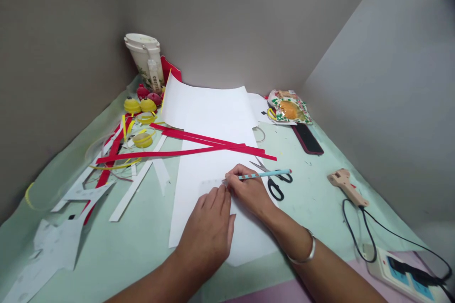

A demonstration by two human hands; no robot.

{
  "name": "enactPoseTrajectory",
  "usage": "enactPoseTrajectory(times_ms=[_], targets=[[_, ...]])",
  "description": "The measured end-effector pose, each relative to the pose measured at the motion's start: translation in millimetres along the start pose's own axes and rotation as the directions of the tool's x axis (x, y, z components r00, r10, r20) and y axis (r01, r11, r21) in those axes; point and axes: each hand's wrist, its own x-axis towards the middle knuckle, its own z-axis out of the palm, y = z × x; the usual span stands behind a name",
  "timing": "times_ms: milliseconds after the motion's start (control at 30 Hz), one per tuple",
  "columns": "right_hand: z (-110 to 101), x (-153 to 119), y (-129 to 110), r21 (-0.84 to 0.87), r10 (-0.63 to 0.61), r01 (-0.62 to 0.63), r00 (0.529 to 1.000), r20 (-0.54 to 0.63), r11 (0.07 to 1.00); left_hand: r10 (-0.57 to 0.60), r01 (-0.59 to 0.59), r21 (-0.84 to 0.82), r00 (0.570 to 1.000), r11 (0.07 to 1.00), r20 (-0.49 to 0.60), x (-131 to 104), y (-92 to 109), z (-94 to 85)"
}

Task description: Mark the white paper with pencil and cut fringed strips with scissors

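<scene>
A light blue pencil [265,173] is pinched in my right hand [247,189], its tip down on a large white paper sheet [192,163]. My left hand [208,225] lies flat on the same sheet, fingers stretched out, their tips close by the pencil tip. Just beyond those fingertips shows a faint clear strip with marks [210,183], perhaps a ruler; most of it is hidden. Black-handled scissors [276,188] lie to the right of my right hand. Several red strips [213,141] cross the sheet farther back, where the paper curls up.
At left lie white paper offcuts [67,241] and yellow paper coils [142,140]. A white cup [144,57] stands at the back left. On the right are a snack packet [289,106], a phone [307,139], a glue gun [347,187] and a power strip [398,272] with cables.
</scene>
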Motion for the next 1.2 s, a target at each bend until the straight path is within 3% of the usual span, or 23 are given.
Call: enactPoseTrajectory(times_ms=[300, 567, 1200], targets=[[0.8, 0.1, 0.9, 0.04, -0.017, 0.017, 1.0, 0.002, 0.999, 0.014, -0.014, 0.02, 1.0, 1.0, 0.004, 1.7, 0.1, -1.8], [-0.9, 2.4, 7.7, 0.087, 0.04, -0.043, 0.998, 0.04, 0.995, 0.008, -0.008, 0.006, 1.0, 1.0, 0.019, 1.5, -0.2, -1.8], [3.0, -1.1, -0.9, -0.082, -0.032, 0.032, 0.999, 0.006, 0.996, 0.015, -0.014, -0.02, 0.999, 1.0, 0.036, 2.4, 0.1, -2.8]])
